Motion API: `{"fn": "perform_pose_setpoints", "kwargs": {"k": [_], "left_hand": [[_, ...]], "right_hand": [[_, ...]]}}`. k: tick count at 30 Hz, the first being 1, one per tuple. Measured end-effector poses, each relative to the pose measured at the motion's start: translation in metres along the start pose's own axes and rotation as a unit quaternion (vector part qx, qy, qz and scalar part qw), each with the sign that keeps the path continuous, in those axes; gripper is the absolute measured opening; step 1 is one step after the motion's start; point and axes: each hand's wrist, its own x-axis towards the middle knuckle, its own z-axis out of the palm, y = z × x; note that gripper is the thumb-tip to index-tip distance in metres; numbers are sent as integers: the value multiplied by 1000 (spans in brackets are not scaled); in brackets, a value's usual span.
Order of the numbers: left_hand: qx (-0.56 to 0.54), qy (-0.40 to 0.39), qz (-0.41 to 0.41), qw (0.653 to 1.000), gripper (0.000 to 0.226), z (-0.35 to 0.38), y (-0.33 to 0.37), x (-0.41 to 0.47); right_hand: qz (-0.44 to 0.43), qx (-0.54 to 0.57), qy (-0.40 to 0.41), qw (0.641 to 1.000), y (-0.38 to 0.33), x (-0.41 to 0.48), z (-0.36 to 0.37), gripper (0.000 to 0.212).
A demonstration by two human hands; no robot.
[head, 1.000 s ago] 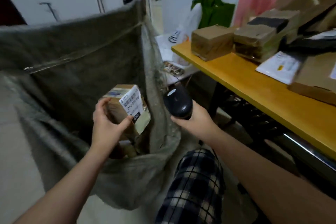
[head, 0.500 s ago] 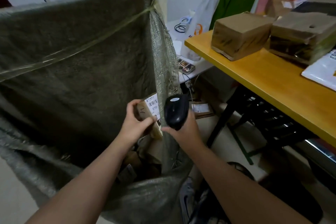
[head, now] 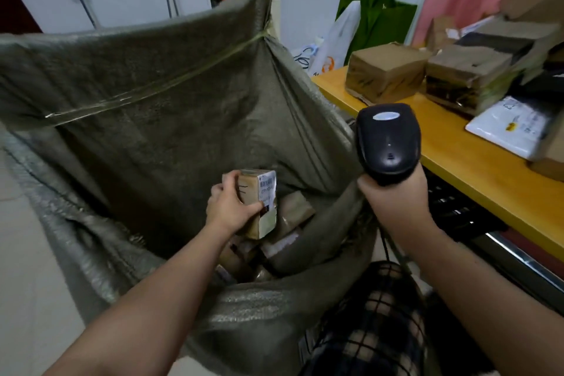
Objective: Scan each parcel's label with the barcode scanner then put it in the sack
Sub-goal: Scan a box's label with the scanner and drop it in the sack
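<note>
My left hand [head: 230, 207] grips a small brown cardboard parcel [head: 259, 210] with a white barcode label, held low inside the open mouth of the big grey-green woven sack [head: 137, 119]. Several brown parcels [head: 293, 214] lie at the bottom of the sack beneath it. My right hand [head: 393, 201] holds the black barcode scanner [head: 387, 140] upright by its handle, above the sack's right rim and apart from the parcel.
A yellow table [head: 476, 168] on the right carries several brown boxes [head: 384, 70] and a white mailer bag [head: 515, 128]. White and green bags [head: 366, 27] stand behind the table. My checked shorts [head: 372, 327] are at the bottom, close to the sack.
My left hand has lowered the parcel deeper into the sack. My right hand has lifted the scanner up and to the right, away from the label.
</note>
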Motion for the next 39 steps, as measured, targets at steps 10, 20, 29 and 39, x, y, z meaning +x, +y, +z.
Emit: {"fn": "perform_pose_setpoints", "kwargs": {"k": [10,20,29,39], "left_hand": [[233,-89,83,965,89,12,19,-11],[156,54,280,946,58,-12,96,-31],[90,13,457,885,51,33,226,-93],[128,-77,464,873,76,153,339,-152]], "right_hand": [[-10,-46,-34,998,-15,-2,-1,63],[37,-101,-17,994,-3,22,-13,66],[82,38,117,989,-9,-16,-131,26],[140,38,216,966,-13,-48,-279,14]]}}
